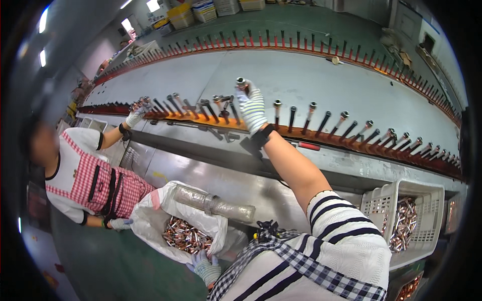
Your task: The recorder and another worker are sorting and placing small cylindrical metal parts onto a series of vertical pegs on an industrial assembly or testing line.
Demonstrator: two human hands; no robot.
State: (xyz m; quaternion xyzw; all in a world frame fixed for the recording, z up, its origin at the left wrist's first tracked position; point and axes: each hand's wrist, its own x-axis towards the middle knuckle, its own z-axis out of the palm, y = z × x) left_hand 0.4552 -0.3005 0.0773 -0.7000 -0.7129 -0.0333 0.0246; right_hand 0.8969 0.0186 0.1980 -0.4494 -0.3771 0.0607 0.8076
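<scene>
Gripping right hand (pixel 251 105): we've got gloved fingers closed around one shiny metal fitting (pixel 240 81), above the grey table (pixel 221 70) beside the black posts (pixel 292 120).
White sack (pixel 148 208): our left hand (pixel 207 271) is at its rim, fingers partly spread, any hold unclear to us; copper-and-silver fittings (pixel 186 236) pile inside.
Co-worker (pixel 80 175): off to our left.

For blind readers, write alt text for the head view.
A gloved right hand holds a metal fitting by a row of pegs; the left hand is at a white sack of metal pieces. A co-worker is at left.
</scene>
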